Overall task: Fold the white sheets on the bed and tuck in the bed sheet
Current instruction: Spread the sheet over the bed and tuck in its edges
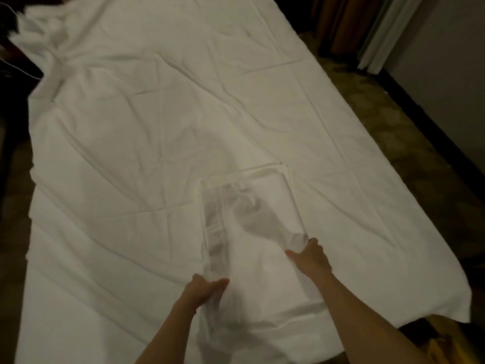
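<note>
Dim room, bed sheet (157, 127) spread wrinkled and untucked; you gripped the half-folded sheet (249, 206) near the foot, left hand (207, 290) and right hand (309, 256) each pinching an edge, folding unfinished.

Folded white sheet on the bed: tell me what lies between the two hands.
In the head view, only the folded white sheet spans between left hand and right hand; each grips a near edge.

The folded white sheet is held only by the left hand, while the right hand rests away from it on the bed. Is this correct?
Not quite. In the head view both hands hold the folded white sheet: the left hand grips its near left edge, and the right hand grips its right edge.
</note>
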Motion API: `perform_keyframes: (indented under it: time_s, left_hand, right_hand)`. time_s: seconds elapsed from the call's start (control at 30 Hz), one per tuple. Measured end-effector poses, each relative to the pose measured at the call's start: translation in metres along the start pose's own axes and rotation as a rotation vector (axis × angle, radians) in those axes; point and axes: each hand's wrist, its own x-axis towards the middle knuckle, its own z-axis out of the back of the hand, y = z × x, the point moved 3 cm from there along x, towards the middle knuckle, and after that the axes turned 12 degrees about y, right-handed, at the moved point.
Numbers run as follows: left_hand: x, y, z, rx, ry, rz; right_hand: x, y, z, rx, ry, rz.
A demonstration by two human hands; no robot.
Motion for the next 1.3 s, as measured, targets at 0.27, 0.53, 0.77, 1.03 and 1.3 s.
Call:
perform_keyframes:
  time_s: [0.27, 0.53, 0.77, 1.03, 1.3]
  left_hand:
    - [-0.087, -0.051, 0.072, 0.491, -0.441, -0.338]
    - [-0.186, 0.013, 0.154, 0.598, -0.619, -0.394]
    - [-0.262, 0.092, 0.221, 0.596, -0.722, -0.385]
    - [-0.317, 0.115, 0.259, 0.585, -0.788, -0.428]
    - [-0.341, 0.103, 0.261, 0.595, -0.843, -0.440]
  right_hand:
    - [-0.085, 0.104, 0.002, -0.488, -0.165, 0.392]
    - [-0.204, 0.187, -0.035, -0.543, -0.234, 0.568]
    - [-0.302, 0.248, -0.087, -0.576, -0.242, 0.683]
    - [-0.375, 0.285, -0.096, -0.730, -0.278, 0.785]
    - [-0.385, 0.278, -0.047, -0.780, -0.316, 0.758]
